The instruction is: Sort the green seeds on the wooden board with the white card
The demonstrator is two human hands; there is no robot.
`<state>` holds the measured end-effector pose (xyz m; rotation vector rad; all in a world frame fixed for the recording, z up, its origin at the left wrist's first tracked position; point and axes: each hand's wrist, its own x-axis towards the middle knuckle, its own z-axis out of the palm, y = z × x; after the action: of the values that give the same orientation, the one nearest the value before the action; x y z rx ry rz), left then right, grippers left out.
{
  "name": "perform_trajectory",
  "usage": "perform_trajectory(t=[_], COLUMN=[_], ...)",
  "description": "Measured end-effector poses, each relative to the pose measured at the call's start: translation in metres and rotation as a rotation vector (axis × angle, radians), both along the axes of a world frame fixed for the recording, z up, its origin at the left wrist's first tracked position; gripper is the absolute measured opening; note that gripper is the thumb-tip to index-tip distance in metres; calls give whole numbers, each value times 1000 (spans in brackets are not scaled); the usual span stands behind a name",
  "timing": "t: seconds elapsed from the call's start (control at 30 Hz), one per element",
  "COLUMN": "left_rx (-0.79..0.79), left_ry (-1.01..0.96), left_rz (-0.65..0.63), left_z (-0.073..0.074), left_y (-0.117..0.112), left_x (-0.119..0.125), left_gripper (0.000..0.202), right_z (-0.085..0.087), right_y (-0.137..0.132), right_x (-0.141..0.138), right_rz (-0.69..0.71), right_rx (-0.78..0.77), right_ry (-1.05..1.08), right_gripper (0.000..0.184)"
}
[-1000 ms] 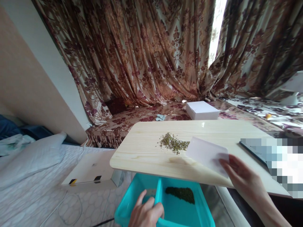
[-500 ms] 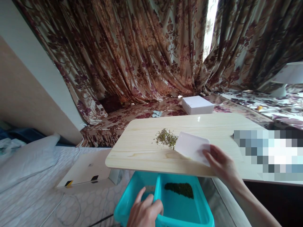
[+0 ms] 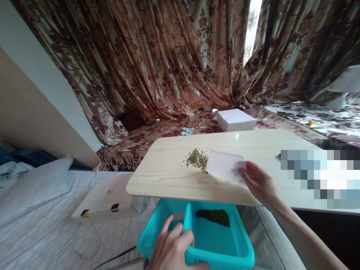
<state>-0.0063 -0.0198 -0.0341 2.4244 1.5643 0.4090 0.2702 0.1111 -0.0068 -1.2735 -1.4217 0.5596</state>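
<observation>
Green grains point(image 3: 196, 159) lie loose in my head view, just left of the white flat piece point(image 3: 225, 164) my right hand point(image 3: 258, 183) pinches by its right end — over the pale tabletop point(image 3: 157, 168). Nearer me, my left hand point(image 3: 173, 245) lies over the divider point(image 3: 186, 217) of the turquoise bin point(image 3: 216, 242) — whether clamped, I cannot tell. Right of it sits a darker heap point(image 3: 216, 217).

Patterned curtains point(image 3: 168, 56) hang behind the white box point(image 3: 236, 117). Left of this box lies a small pale cloth point(image 3: 187, 131); much farther left, a pillow point(image 3: 42, 183) rests on a bed point(image 3: 42, 232). Well right of the box stands a lamp point(image 3: 339, 99).
</observation>
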Motion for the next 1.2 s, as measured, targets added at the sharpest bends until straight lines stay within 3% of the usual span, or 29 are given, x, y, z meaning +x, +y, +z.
perform_trajectory(t=[0.2, 0.6, 1.2], left_rx=[-17, -22, -26], left_ry=[-30, -26, -32], left_rz=[49, 44, 46], left_z=[3, 6, 6], left_y=[-4, -4, -4], left_x=[1, -3, -3], left_gripper=[35, 34, 33], right_z=[8, 8, 8], right_y=[-12, -14, -10], right_x=[3, -2, 3], right_rz=[-5, 52, 3], right_rx=[-25, -24, -36], right_ry=[41, 33, 2], right_gripper=[18, 18, 17])
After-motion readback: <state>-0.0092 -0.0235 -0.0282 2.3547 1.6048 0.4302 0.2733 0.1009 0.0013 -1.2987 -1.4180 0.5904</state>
